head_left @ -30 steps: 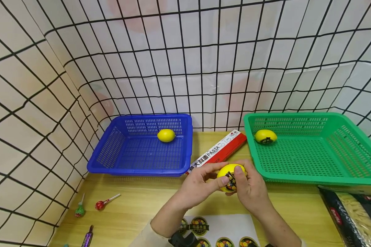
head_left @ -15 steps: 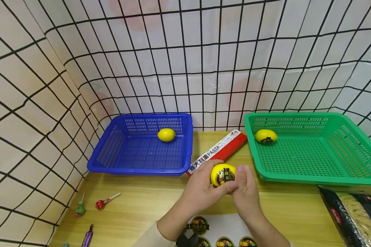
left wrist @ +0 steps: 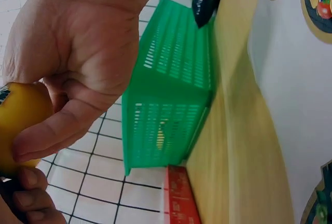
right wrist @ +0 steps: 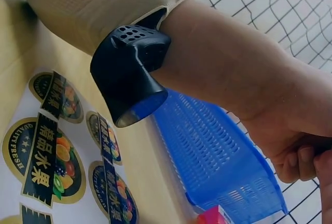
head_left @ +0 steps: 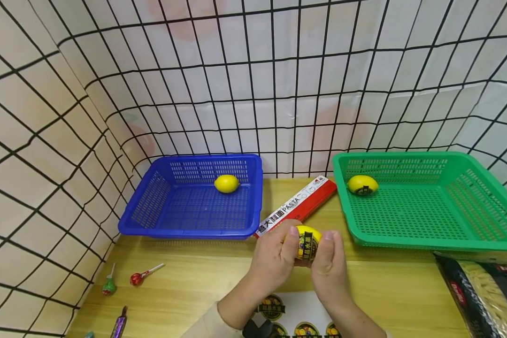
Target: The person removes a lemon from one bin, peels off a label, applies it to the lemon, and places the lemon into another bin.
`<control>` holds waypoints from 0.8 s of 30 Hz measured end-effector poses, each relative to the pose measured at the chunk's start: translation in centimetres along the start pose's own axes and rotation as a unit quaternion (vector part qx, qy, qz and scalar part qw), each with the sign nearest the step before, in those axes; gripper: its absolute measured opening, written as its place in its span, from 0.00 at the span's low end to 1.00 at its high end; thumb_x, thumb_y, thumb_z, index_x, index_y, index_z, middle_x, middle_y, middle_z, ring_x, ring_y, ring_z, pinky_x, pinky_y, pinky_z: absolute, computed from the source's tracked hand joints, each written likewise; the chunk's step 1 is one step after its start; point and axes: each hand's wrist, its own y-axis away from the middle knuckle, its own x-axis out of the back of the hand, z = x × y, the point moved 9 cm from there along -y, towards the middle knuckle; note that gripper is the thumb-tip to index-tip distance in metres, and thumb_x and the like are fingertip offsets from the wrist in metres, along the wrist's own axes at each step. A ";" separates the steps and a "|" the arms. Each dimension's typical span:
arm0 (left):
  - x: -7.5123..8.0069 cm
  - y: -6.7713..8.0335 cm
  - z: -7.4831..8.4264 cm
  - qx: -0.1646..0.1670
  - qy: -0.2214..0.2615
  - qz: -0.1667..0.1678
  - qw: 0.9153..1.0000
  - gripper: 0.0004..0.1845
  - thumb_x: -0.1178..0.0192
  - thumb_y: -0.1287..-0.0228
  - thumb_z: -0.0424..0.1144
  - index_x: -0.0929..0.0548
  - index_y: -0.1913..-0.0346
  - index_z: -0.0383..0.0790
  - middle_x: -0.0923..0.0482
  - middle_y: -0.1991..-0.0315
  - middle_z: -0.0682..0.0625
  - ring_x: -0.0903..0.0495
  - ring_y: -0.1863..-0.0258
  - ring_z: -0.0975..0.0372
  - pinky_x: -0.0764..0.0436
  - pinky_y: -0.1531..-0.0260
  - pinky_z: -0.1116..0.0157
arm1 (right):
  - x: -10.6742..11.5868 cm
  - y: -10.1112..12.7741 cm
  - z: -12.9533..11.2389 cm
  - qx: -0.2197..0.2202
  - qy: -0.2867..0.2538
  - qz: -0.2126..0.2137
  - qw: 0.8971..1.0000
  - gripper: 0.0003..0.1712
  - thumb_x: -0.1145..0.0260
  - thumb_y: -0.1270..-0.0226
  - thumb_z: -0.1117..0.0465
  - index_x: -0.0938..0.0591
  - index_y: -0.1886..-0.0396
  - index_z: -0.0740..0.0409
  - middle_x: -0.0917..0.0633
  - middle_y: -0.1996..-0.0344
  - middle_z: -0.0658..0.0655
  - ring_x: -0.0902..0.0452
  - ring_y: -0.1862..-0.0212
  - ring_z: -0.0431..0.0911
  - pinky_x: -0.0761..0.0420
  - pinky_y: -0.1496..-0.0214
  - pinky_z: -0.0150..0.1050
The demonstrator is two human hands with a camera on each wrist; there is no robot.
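Between both hands, over the table's middle, is a yellow lemon point(head_left: 311, 230) with a black fruit-label sticker point(head_left: 307, 245) on it. My left hand point(head_left: 273, 256) grips the lemon from the left, thumb along the sticker's edge. From the other side my right hand point(head_left: 330, 267) holds it, its thumb at the sticker's right edge. In the left wrist view the right hand's fingers wrap the lemon point(left wrist: 32, 112); the lemon is out of sight in the right wrist view. A sheet of round fruit stickers point(head_left: 305, 304) lies below the forearms.
A blue basket point(head_left: 190, 232) with one lemon point(head_left: 226, 183) stands at back left. The green basket point(head_left: 431, 241) at back right has a labelled lemon point(head_left: 363, 184). Between them lies a red pasta box point(head_left: 295, 206). Lollipops point(head_left: 137, 279) are at left, a pasta bag point(head_left: 481, 291) at right.
The lemon has shifted slightly left and turned, its label now upright between the thumbs. The left thumb has moved from across the lemon's front up to the label's left side.
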 end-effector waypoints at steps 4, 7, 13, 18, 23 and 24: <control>0.6 -0.3 -0.4 0.020 0.009 0.018 1.000 0.20 0.57 0.19 0.37 0.12 0.57 0.43 0.13 0.69 0.51 0.18 0.70 0.67 0.18 0.67 0.74 | -0.3 -0.3 -0.1 -0.007 0.006 -0.033 0.999 0.26 0.67 0.14 0.45 0.35 0.51 0.65 0.21 0.65 0.59 0.16 0.75 0.47 0.12 0.72 0.45; 1.1 -0.5 -0.2 0.005 -0.003 0.028 1.000 0.21 0.57 0.19 0.35 0.12 0.62 0.41 0.14 0.73 0.51 0.19 0.75 0.68 0.21 0.74 0.77 | -0.3 -0.5 -0.6 0.000 0.032 -0.059 0.998 0.24 0.62 0.13 0.49 0.33 0.47 0.67 0.20 0.65 0.59 0.18 0.80 0.47 0.13 0.76 0.44; 1.1 -0.7 0.6 -0.051 -0.024 -0.015 0.998 0.23 0.61 0.16 0.39 0.13 0.60 0.41 0.18 0.76 0.53 0.23 0.76 0.67 0.23 0.74 0.77 | -0.4 -0.9 -0.9 -0.021 0.066 -0.129 0.989 0.15 0.38 0.28 0.62 0.31 0.50 0.66 0.22 0.67 0.59 0.21 0.79 0.45 0.14 0.76 0.41; -0.1 -0.4 1.2 -0.106 -0.066 -0.094 0.988 0.39 0.72 0.24 0.67 0.19 0.47 0.41 0.15 0.59 0.52 0.18 0.64 0.63 0.17 0.60 0.72 | -0.2 -0.8 -1.5 0.001 0.068 -0.116 0.991 0.09 0.43 0.25 0.62 0.30 0.56 0.64 0.22 0.70 0.59 0.22 0.80 0.47 0.15 0.77 0.42; -0.9 -0.3 1.8 -0.135 -0.094 -0.124 0.979 0.40 0.64 0.32 0.73 0.21 0.44 0.42 0.16 0.55 0.52 0.19 0.60 0.63 0.19 0.60 0.72 | 0.1 -0.5 -1.9 0.024 0.058 -0.082 0.995 0.09 0.51 0.20 0.63 0.31 0.62 0.65 0.24 0.76 0.56 0.25 0.83 0.48 0.18 0.80 0.40; -0.9 -0.2 2.0 -0.142 -0.102 -0.125 0.977 0.37 0.57 0.31 0.71 0.21 0.44 0.42 0.16 0.54 0.52 0.18 0.59 0.63 0.19 0.58 0.71 | 0.2 -0.5 -1.9 0.021 0.054 -0.081 0.995 0.10 0.53 0.20 0.63 0.32 0.62 0.66 0.24 0.76 0.57 0.26 0.83 0.48 0.19 0.80 0.39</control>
